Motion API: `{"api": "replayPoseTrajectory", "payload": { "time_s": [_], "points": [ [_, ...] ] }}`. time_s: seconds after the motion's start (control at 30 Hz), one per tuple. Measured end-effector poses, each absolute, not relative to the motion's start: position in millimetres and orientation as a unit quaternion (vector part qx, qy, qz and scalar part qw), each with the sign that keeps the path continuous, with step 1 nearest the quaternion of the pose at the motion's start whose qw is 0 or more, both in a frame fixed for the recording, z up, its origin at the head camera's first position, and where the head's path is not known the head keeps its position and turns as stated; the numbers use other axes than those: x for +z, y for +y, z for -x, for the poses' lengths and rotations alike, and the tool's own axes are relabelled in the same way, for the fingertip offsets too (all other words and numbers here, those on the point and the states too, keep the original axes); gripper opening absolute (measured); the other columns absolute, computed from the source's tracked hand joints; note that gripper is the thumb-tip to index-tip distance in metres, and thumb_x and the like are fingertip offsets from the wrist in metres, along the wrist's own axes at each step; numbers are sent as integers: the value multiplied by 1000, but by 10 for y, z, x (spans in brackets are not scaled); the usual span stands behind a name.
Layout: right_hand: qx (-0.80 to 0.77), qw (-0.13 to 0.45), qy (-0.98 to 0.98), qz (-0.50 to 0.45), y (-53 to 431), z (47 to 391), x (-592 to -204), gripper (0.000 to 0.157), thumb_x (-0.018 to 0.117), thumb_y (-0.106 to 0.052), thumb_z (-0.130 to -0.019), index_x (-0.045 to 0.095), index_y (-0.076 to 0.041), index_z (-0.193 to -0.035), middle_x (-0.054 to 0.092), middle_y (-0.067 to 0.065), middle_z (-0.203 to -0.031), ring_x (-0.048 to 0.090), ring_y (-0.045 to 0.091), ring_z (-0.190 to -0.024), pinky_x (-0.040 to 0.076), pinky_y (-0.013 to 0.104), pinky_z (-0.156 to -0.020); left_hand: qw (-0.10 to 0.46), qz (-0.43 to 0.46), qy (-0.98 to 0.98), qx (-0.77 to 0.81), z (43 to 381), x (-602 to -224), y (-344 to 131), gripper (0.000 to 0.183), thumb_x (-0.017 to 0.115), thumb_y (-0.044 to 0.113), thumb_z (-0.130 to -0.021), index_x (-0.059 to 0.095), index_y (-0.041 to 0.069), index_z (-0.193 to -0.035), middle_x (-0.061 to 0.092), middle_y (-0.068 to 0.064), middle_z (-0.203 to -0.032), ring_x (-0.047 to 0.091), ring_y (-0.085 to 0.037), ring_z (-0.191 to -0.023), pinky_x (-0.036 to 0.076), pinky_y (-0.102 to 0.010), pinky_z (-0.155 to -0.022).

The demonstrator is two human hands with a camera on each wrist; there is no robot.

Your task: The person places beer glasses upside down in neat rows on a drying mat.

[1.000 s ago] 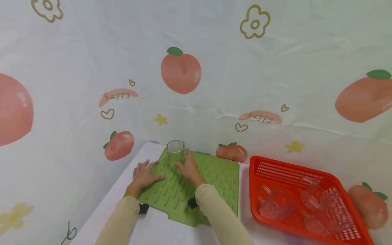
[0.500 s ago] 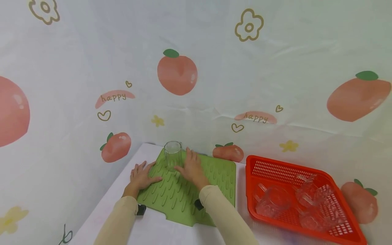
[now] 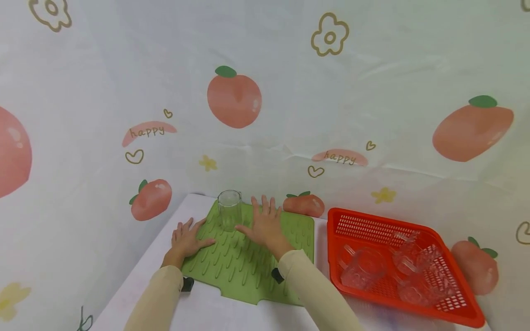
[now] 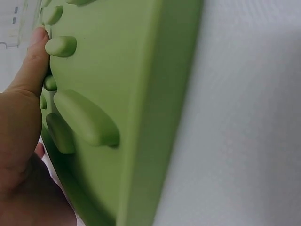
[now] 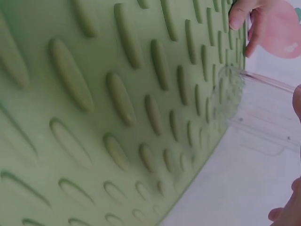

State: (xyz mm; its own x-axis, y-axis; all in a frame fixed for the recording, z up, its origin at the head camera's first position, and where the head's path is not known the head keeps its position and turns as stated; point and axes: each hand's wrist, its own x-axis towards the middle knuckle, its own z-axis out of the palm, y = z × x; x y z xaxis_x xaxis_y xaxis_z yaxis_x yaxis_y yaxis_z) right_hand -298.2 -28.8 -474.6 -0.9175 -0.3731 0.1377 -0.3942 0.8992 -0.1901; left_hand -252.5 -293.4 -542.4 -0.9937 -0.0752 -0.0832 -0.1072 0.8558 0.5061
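A clear glass mug (image 3: 230, 211) stands upright at the back left of a green ribbed drying mat (image 3: 248, 262). My right hand (image 3: 267, 226) is just to its right over the mat, fingers spread and apart from the glass, holding nothing. In the right wrist view the mug's clear wall (image 5: 268, 113) shows between parts of that hand at the right edge. My left hand (image 3: 187, 240) rests with spread fingers on the mat's left edge, its thumb (image 4: 36, 61) lying over the raised ribs in the left wrist view.
To the right of the mat stands a red perforated basket (image 3: 331, 248) holding several clear glass mugs (image 3: 364, 266). White sheeting (image 3: 265, 156) printed with fruit and flowers rises behind and to the left of the white table (image 3: 198, 308).
My right hand has let go of the mug and drawn away to the right, its fingers spreading. The mug stays on the mat. My left hand keeps its place as the head view shifts slightly.
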Motion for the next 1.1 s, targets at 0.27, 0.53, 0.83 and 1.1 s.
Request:
{"api": "replayPoseTrajectory", "payload": {
  "time_s": [0.27,0.53,0.83,1.1],
  "points": [
    [69,44,-977,-198,-143,2919,-4615,101,51,-79,-89,14,-23,-166,11,16,-173,7,47,-159,13,69,-124,43,49,964,257,2507,-5407,-2931,92,72,57,-89,32,15,-160,14,-33,-165,1,-64,-151,7,-77,-118],
    [88,29,-978,-186,78,2826,-4457,101,53,-77,-90,11,-25,-166,5,16,-173,4,48,-159,10,71,-124,50,47,962,263,2511,-5381,-2914,91,71,56,-90,30,15,-161,12,-33,-165,-1,-64,-150,6,-78,-118],
    [117,33,-971,-207,365,2711,-4329,99,57,-72,-91,14,-23,-165,5,15,-173,2,47,-159,6,72,-123,56,47,961,266,2533,-5453,-2955,93,70,58,-90,28,15,-161,9,-32,-166,-5,-63,-151,4,-77,-118],
    [106,43,-970,-215,633,2653,-4299,99,57,-74,-89,18,-22,-164,10,14,-172,6,46,-158,9,73,-122,54,42,961,268,2539,-5457,-2953,94,69,60,-90,27,15,-161,8,-33,-166,-5,-64,-150,4,-77,-118]
  ]
}}
